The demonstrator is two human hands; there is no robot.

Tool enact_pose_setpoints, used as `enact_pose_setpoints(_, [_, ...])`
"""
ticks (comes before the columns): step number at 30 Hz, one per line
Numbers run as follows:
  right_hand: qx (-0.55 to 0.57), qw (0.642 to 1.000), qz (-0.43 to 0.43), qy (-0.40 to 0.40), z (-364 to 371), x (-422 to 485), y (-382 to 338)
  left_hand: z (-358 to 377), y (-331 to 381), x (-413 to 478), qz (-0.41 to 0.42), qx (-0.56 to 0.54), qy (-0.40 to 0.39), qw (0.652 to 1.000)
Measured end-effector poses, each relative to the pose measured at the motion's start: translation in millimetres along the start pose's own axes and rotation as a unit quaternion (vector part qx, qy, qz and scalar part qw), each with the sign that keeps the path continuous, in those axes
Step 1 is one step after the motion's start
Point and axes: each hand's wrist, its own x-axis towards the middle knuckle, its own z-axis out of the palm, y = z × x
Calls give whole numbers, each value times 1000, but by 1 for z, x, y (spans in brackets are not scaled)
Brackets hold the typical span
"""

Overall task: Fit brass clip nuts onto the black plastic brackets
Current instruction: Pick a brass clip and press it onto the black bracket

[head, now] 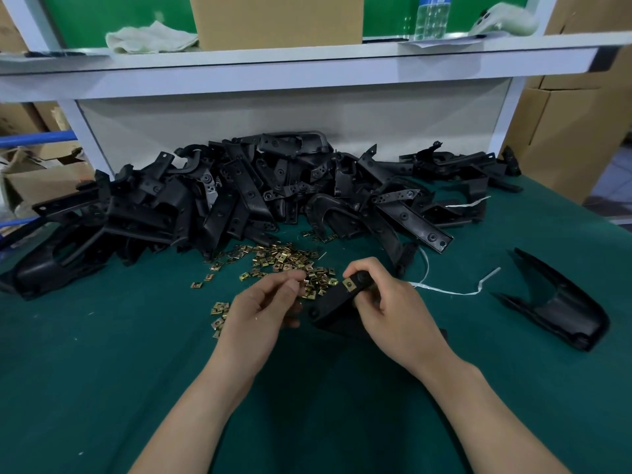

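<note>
Taking the scatter of clip nuts (284, 265) as centre, the bracket heap (239, 200) lies behind it, the near bracket (331, 309) just before it, and the lone bracket (564, 313) well to its right.

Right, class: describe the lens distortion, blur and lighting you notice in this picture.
Head view: wide-angle lens bows the long white shelf; fingers of the left hand slightly blurred; soft, even light, faint shadows on the dark green mat.

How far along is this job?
One brass clip nut sits on the bracket gripped by the right hand. The left hand seems to pinch another from the loose clip nuts. The pile of brackets behind apparently awaits.
</note>
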Motion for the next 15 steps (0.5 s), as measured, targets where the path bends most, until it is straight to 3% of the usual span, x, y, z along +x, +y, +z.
enact_pose_setpoints(8, [-6,1000,3,0,-1,0,-1,7,-4,0,-29,-49,2,998])
enact_pose_setpoints(15, [-14,1000,5,6,-1,0,-2,7,-5,-2,-25,-29,-14,999])
